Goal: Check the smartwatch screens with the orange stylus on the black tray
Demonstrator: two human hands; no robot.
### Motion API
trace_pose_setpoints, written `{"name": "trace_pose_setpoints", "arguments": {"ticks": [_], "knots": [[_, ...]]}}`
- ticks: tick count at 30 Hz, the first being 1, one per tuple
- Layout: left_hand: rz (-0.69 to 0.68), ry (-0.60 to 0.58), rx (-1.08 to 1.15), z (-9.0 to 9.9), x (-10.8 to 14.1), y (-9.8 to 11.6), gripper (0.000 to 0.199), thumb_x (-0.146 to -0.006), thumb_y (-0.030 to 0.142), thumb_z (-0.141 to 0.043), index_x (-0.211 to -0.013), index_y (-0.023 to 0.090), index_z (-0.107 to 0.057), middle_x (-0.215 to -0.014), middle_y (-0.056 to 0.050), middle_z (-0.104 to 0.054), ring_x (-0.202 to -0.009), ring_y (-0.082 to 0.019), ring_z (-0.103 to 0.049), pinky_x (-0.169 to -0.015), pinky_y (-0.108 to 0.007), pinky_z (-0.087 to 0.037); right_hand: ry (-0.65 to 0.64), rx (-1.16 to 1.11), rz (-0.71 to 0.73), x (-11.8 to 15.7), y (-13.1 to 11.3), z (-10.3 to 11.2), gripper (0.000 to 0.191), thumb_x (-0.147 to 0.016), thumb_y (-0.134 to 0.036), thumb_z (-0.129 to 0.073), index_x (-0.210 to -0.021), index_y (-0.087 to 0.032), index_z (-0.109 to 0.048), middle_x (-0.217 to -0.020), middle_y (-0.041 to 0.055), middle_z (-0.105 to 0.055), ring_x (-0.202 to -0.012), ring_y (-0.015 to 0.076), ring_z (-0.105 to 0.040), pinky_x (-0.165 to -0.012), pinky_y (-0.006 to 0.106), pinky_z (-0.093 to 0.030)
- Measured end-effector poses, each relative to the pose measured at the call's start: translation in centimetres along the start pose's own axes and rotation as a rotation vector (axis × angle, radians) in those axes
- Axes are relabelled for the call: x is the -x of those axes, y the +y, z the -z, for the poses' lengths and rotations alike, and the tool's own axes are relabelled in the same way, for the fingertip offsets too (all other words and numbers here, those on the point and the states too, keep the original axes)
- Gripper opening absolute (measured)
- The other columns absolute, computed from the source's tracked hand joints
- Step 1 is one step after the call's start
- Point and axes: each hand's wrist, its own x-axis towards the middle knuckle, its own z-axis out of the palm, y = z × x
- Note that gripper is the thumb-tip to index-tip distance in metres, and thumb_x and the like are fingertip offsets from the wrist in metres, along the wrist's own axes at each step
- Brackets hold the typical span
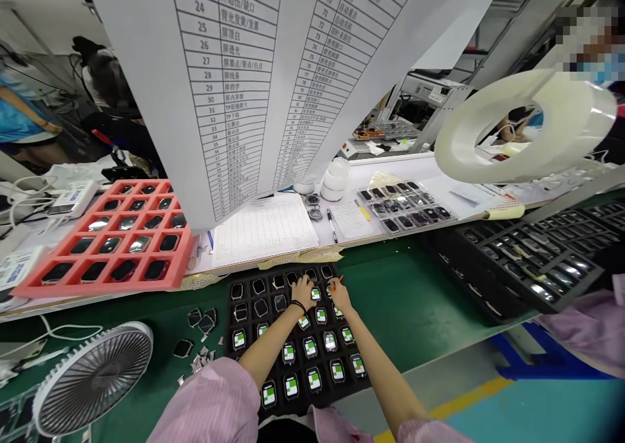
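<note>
A black foam tray (250, 314) lies in front of me on the green bench, with rows of smartwatches in its pockets. Those in the near rows have lit green-and-white screens, like the watch (314, 379) at the front; most in the far left rows are dark. My left hand (303, 292), a black band on its wrist, rests over the far part of the tray with fingers stretched out beside a lit watch (316, 293). Just to its right, my right hand (340, 296) is closed around a thin orange-red item (341, 278), mostly hidden by its fingers.
A red foam tray (183, 270) of watches sits on the white shelf at left. Printed sheets (239, 104) hang ahead, and a tape roll (454, 130) hangs at right. A fan (92, 381) and loose watch parts (200, 358) occupy the left bench; black trays (469, 286) stand right.
</note>
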Motion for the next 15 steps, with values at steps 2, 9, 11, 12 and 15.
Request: {"name": "trace_pose_setpoints", "arguments": {"ticks": [2, 9, 11, 12, 15], "knots": [[-0.019, 0.022, 0.134, 0.6, 0.6, -0.4, 0.032, -0.072, 0.025, -0.074, -0.098, 0.015, -0.058, -0.119, -0.009, -0.054, -0.114, -0.029, -0.051, -0.096, -0.05, -0.043, -0.009, -0.084, -0.003, 0.6, -0.8, 0.6, 0.031, -0.091, -0.031, -0.057, -0.118, -0.017, -0.055, -0.118, 0.0084, -0.059, -0.097, 0.0208, -0.061, -0.081, 0.041, -0.053], [-0.041, 0.049, 0.674, 3.4, 5.2, -0.2, 0.039, -0.076, 0.027, -0.067, -0.105, 0.018, -0.043, -0.096, -0.004, -0.06, -0.07, -0.014, -0.064, -0.055, -0.028, -0.056, -0.051, -0.46, 0.106, 6.1, -6.3, 2.2, 0.045, -0.085, -0.057, -0.047, -0.104, -0.018, -0.059, -0.063, -0.0006, -0.06, -0.053, 0.0195, -0.06, -0.055, 0.033, -0.049], [-0.056, 0.066, 0.789, 4.6, 7.1, 0.3, 0.044, -0.078, 0.032, -0.065, -0.112, 0.019, -0.041, -0.102, -0.007, -0.06, -0.072, -0.014, -0.065, -0.051, -0.024, -0.055, -0.101, -0.545, 0.143, 8.3, -8.1, 2.4, 0.043, -0.078, -0.054, -0.06, -0.104, -0.02, -0.059, -0.071, 0.0007, -0.064, -0.058, 0.0196, -0.063, -0.056, 0.032, -0.049], [-0.064, 0.073, 0.835, 5.3, 8.0, 0.6, 0.045, -0.08, 0.035, -0.063, -0.115, 0.019, -0.04, -0.106, -0.009, -0.06, -0.074, -0.015, -0.066, -0.049, -0.023, -0.054, -0.124, -0.576, 0.157, 9.4, -9.0, 2.5, 0.043, -0.075, -0.051, -0.064, -0.104, -0.02, -0.058, -0.076, 0.0017, -0.066, -0.06, 0.0193, -0.063, -0.058, 0.032, -0.049], [-0.087, 0.085, 0.936, 7.5, 10.7, 1.5, 0.047, -0.083, 0.042, -0.058, -0.121, 0.02, -0.042, -0.113, -0.012, -0.057, -0.078, -0.016, -0.067, -0.047, -0.021, -0.052, -0.181, -0.638, 0.187, 12.2, -11.2, 3.0, 0.042, -0.07, -0.043, -0.071, -0.105, -0.022, -0.058, -0.087, 0.003, -0.068, -0.063, 0.018, -0.064, -0.061, 0.032, -0.05]]}}
